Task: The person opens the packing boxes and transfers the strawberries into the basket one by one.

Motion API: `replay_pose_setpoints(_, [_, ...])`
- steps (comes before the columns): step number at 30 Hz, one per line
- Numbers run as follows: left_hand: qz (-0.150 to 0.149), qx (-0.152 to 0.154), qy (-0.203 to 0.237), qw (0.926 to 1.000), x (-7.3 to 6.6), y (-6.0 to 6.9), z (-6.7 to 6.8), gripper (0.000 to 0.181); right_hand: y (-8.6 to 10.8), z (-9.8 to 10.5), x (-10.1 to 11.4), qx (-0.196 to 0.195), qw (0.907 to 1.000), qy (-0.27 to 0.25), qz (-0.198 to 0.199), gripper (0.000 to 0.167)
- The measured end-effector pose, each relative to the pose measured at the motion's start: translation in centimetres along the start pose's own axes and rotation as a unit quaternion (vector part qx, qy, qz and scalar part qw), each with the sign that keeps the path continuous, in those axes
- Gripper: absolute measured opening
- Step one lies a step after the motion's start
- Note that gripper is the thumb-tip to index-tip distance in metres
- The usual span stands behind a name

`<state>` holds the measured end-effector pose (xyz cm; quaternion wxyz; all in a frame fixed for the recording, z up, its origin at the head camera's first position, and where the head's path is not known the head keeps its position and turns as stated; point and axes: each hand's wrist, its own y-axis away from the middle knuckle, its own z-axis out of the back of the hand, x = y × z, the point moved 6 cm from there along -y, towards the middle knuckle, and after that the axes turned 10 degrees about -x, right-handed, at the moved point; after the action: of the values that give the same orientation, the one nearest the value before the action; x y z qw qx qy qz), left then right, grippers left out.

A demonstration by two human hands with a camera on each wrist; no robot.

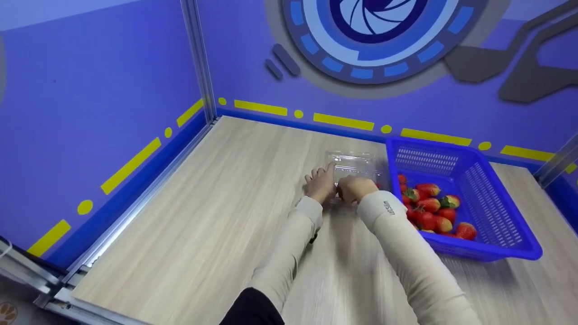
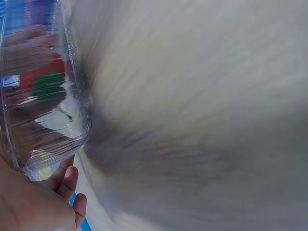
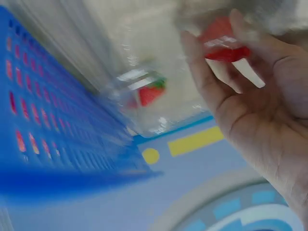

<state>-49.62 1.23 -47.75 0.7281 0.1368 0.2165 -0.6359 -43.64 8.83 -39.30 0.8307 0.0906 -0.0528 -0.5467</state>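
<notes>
A clear plastic box [image 1: 354, 159] stands on the table, left of the basket. My left hand [image 1: 320, 185] is at its near left side; in the left wrist view several loosely extended fingers [image 2: 70, 180] lie outside the box wall [image 2: 57, 139], while the thumb is hidden. In the right wrist view, my right hand [image 3: 255, 96] pinches a red strawberry [image 3: 219, 38] between thumb and fingers, over the box. Another strawberry [image 3: 151, 94] with green leaves lies inside, near a far corner. The held strawberry's contact with the box is blurred.
Close to the right of the box stands a blue perforated basket [image 1: 515, 207] with several strawberries [image 1: 426, 219] along its left side. The wooden table [image 1: 203, 203] meets blue printed panels [image 1: 253, 54] at the back and left.
</notes>
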Motion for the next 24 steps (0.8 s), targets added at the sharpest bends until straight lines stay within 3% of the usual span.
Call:
replay_pose_setpoints(2, [0.001,0.004,-0.001,1.0000,0.1,-0.1,0.0,0.070,-0.4,1.1,0.0,0.016,0.9998,-0.002,0.012,0.013])
replay_pose_setpoints(4, [-0.001,0.004,-0.003,1.0000,0.3,-0.1,0.1,0.074,-0.6,2.6,-0.2,0.003,0.9996,-0.001,0.027,0.009])
replay_pose_setpoints(6, [0.001,0.005,-0.009,0.9999,0.5,-0.2,0.3,0.075,-0.6,4.1,-1.0,-0.022,0.9993,-0.013,0.028,0.016])
replay_pose_setpoints(11, [0.011,0.008,-0.004,0.9999,1.4,-0.4,0.6,0.076,0.7,7.1,-5.2,-0.066,0.9963,-0.051,-0.023,0.030])
replay_pose_setpoints(20, [0.028,-0.005,0.010,0.9995,3.0,-0.5,3.7,0.082,5.5,9.1,-12.9,0.001,0.9972,-0.025,-0.071,0.026])
replay_pose_setpoints(24, [0.026,-0.013,0.009,0.9995,3.1,0.1,5.0,0.082,6.6,8.5,-15.4,0.014,0.9949,-0.033,-0.095,0.028])
